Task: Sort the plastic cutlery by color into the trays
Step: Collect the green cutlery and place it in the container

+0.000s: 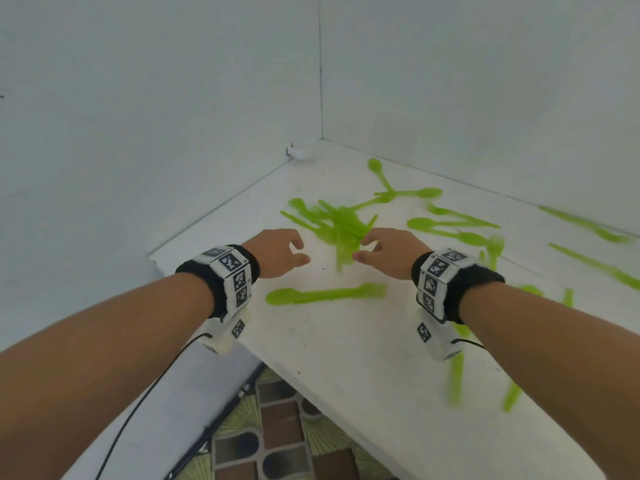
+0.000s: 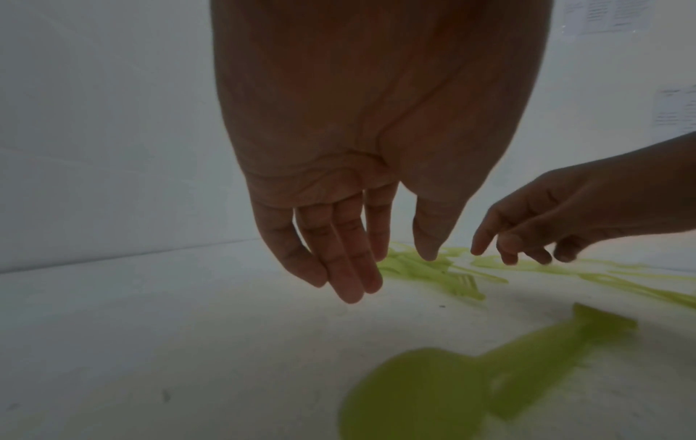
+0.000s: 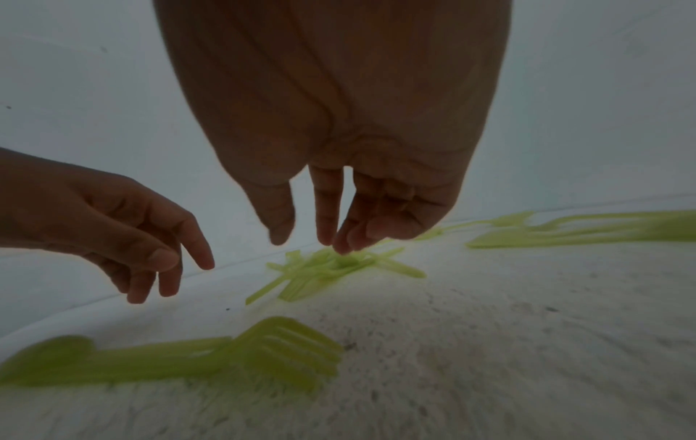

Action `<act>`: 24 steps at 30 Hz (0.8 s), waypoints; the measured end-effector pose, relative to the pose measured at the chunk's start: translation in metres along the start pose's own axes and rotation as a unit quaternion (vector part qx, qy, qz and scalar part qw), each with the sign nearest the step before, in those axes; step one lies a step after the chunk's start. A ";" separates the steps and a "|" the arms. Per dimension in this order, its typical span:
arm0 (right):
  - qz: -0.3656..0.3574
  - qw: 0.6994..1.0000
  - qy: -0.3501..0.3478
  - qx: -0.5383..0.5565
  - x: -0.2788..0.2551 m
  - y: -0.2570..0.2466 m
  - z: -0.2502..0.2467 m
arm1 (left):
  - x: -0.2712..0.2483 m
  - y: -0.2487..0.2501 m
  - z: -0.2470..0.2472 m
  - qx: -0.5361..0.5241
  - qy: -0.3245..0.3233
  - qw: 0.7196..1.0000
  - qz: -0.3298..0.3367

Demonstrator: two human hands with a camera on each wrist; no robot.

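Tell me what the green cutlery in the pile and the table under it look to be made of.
Green cutlery pile: thin translucent plastic, by the look; light passes through the handles and overlaps show darker. The finish is smooth, though blur hides detail.

Table: a white painted or laminated board, matte, with grey scuffs and specks showing in the right wrist view; which of the two cannot be told.

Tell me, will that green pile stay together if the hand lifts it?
Probably not: the pile is loose thin cutlery crossed over each other, so pieces would likely slide off. They look light and smooth, maybe slippery. The right hand hovers over it, holding nothing.
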State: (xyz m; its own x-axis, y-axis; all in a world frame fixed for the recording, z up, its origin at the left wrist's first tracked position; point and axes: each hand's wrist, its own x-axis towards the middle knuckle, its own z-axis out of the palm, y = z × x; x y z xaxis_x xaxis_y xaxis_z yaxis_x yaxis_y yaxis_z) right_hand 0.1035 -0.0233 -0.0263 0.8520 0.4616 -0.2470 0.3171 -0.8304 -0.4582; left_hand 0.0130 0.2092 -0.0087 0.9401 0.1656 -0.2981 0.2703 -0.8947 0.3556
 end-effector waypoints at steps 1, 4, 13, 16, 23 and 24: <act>-0.009 1.000 0.014 -0.007 0.007 -0.001 0.001 | 0.002 -0.003 0.002 0.001 0.002 1.000 0.004; -0.024 0.998 0.052 -0.026 0.028 -0.001 0.000 | 0.007 -0.009 0.007 0.011 0.016 1.000 0.024; -0.050 0.997 0.057 -0.025 0.072 0.001 -0.001 | 0.035 -0.006 0.014 0.089 0.028 0.995 0.036; -0.044 0.997 0.058 -0.023 0.081 0.000 0.000 | 0.051 -0.010 0.013 0.092 0.030 0.995 0.031; -0.021 0.997 0.052 -0.046 0.106 -0.002 -0.002 | 0.106 -0.018 0.000 0.085 0.036 0.991 0.092; -0.010 0.998 0.051 -0.048 0.108 -0.003 -0.001 | 0.113 -0.017 -0.003 0.087 0.033 0.990 0.108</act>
State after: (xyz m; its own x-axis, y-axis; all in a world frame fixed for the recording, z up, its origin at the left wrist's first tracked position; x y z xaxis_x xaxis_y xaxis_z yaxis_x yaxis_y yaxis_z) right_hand 0.1950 0.0288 -0.0506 0.8816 0.4481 -0.1486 0.3681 -0.8496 -0.3777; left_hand 0.1147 0.2445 -0.0462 0.9851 -0.0149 -0.1712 0.0279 -0.9691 0.2449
